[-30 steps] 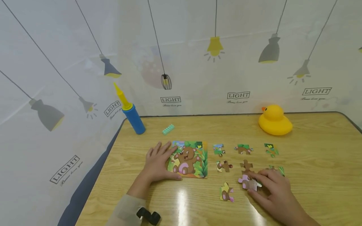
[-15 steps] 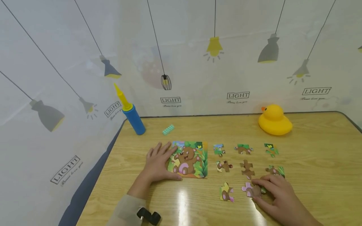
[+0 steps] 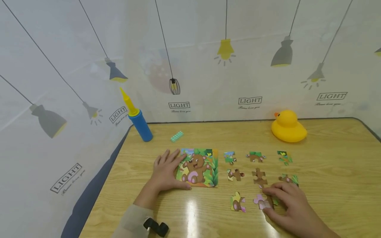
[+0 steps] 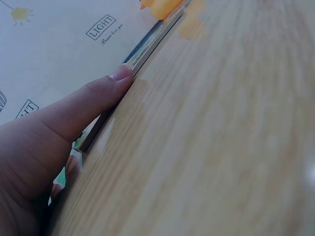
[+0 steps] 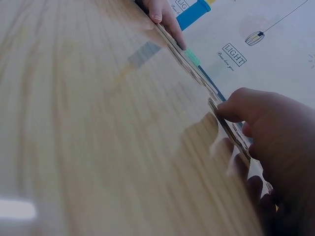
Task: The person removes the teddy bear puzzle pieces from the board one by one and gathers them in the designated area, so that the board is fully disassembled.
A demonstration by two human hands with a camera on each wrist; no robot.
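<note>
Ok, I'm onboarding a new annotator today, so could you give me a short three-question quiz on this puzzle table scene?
1. True or false: the left hand rests with straight fingers on the square bear picture puzzle board.
2. Which thing does the right hand pinch? A) the yellow rubber duck B) the pink and brown jigsaw piece C) the small teal toy brick
3. Fill in: the blue and yellow hand pump stands at the far ____ corner of the wooden table.

Key: 1 true; 2 B; 3 left.
</note>
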